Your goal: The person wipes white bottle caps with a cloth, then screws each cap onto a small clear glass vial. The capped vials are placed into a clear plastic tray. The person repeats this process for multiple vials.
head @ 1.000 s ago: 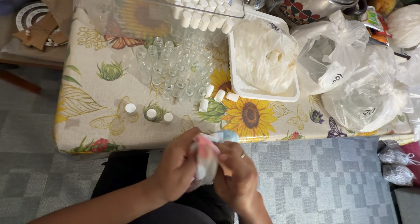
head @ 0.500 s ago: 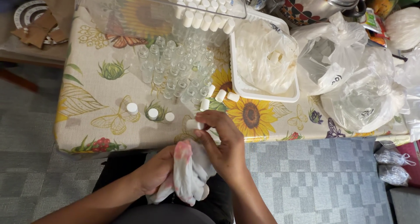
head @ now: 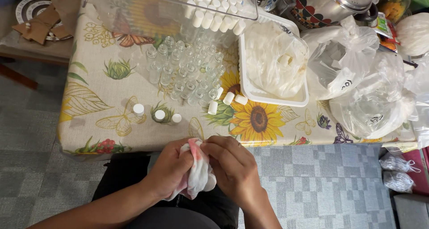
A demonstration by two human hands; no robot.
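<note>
Over the lap, just below the table point(head: 89, 135) edge, the left hand point(head: 172, 166) cups a stained white cloth point(head: 196, 173), its grip closed around the folds; the right hand point(head: 232, 166) pinches the cloth's top, keeping it bunched between both palms, clear of the glass vials point(head: 187, 72).

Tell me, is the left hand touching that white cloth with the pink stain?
Touching. The head view shows the left hand wrapped around the white cloth, fingers pressed into its folds, while the right hand grips its other side.

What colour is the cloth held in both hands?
The cloth is white with pink-red stains, clearest in the head view.
</note>
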